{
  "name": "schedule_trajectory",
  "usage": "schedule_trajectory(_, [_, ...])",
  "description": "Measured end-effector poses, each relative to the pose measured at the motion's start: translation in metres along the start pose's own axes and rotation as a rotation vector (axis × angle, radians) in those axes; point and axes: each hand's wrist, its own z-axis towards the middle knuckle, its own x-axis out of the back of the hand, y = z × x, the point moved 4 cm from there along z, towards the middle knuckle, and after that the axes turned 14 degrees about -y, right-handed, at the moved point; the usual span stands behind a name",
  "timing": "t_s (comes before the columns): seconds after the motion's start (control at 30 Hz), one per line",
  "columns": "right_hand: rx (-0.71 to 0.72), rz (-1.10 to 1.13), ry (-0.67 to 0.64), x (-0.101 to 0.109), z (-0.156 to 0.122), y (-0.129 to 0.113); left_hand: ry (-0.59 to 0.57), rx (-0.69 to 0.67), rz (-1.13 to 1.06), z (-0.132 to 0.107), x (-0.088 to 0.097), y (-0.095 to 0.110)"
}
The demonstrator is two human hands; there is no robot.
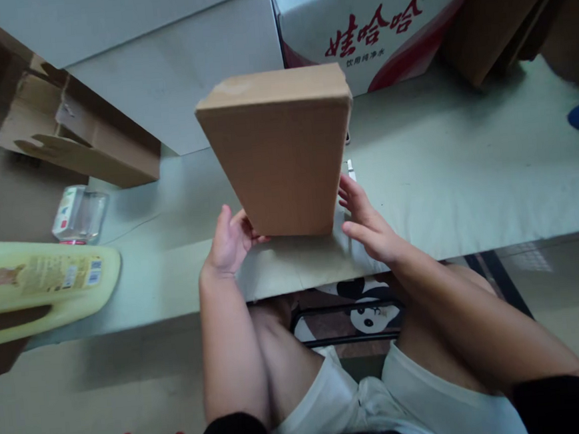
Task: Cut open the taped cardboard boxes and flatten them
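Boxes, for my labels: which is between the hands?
The plain brown box, between left hand and right hand; the white boxes and open carton sit beyond.

The brown box [280, 164] partly hides the lettered carton [397, 58], itself cropped at the top

You seem to be in a home, though this close view can't rule out a storeroom: a white printed carton [305, 35] at upper centre, a cloth-covered desk [446, 171], a yellow jug [105, 265] at left.

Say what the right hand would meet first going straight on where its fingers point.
The right hand would likely meet the side of the brown box first; any gap is hard to judge.
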Motion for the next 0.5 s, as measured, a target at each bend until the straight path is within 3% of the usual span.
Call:
schedule_trajectory(0.3, [0.118,-0.083,0.016,-0.003,0.0,-0.014,-0.168,0.372,0.107,-0.009,-0.017,-0.011])
schedule_trajectory(0.43, [0.059,-0.119,0.189,0.001,-0.002,-0.007,-0.325,0.512,0.269,-0.012,-0.03,-0.012])
schedule_trajectory(0.5, [0.012,-0.117,0.253,0.003,-0.002,-0.003,-0.328,0.527,0.371,-0.011,-0.032,-0.01])
